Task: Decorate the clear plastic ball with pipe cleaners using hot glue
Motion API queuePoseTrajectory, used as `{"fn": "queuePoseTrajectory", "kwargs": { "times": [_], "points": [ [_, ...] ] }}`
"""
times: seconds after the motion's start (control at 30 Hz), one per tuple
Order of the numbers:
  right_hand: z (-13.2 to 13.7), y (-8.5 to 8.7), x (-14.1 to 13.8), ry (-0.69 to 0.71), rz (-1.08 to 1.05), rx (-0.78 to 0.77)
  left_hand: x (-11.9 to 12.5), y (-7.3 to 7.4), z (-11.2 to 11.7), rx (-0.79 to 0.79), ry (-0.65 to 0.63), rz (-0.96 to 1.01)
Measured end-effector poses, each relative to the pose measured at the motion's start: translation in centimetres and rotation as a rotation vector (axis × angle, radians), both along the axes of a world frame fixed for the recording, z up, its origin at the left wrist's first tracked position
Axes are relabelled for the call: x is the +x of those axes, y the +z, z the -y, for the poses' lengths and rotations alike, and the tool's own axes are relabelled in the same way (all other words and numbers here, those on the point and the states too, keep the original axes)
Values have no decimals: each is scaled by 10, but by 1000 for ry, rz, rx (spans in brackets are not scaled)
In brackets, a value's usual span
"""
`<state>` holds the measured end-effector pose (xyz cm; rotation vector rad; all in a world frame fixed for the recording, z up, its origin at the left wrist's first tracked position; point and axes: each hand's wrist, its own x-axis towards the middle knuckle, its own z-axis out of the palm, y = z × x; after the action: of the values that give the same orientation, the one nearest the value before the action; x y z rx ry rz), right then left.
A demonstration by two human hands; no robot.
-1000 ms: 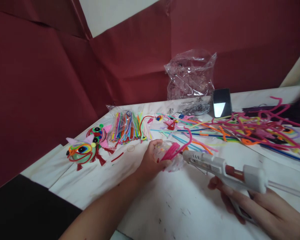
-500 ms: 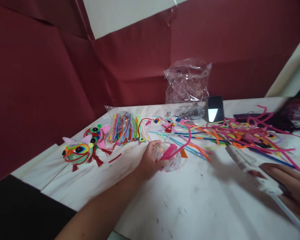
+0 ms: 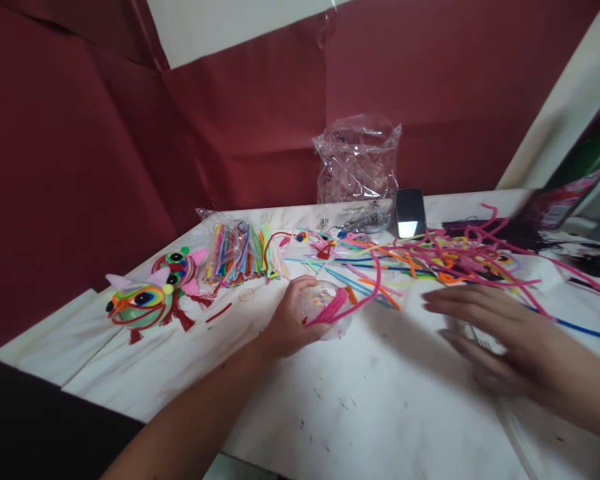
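My left hand point(image 3: 293, 317) grips a clear plastic ball point(image 3: 337, 327) low over the white table. Pressed against the ball is a folded pink pipe cleaner point(image 3: 330, 307), its loose end curving up to the right. My right hand point(image 3: 500, 333), blurred by motion, is above the table with its fingers stretched out and apart. Beneath it lies the white glue gun point(image 3: 485, 341), mostly hidden by the hand, with a pale cord or glue stick point(image 3: 515, 440) trailing toward the front. Nothing appears to be held in my right hand.
Two decorated lion-like heads point(image 3: 143, 303) with red tassels stand at the left. A bag of coloured pipe cleaners point(image 3: 240, 250) lies behind my left hand. Loose pipe cleaners point(image 3: 445, 253) spread across the back right. A phone point(image 3: 411, 213) and a clear plastic bag point(image 3: 360, 160) stand behind.
My right hand has let go of the glue gun and moved left and up, fingers opening. My left hand still holds the ball. The whole view has shifted slightly right.
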<state>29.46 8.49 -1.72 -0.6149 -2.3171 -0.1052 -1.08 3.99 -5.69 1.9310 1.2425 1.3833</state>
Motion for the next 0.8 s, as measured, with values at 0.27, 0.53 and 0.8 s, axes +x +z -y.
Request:
{"fn": "queuePoseTrajectory", "kwargs": {
  "times": [0.27, 0.53, 0.8],
  "points": [
    [-2, -1, -92, 175, -5, -144, -3, 2, 1, -48, -12, 33],
    [-4, -12, -98, 190, -39, -127, -1, 6, -2, -85, -5, 54],
    [-4, -12, -99, 178, -107, -298, -2, 2, -3, -13, -18, -5]
  ]
}}
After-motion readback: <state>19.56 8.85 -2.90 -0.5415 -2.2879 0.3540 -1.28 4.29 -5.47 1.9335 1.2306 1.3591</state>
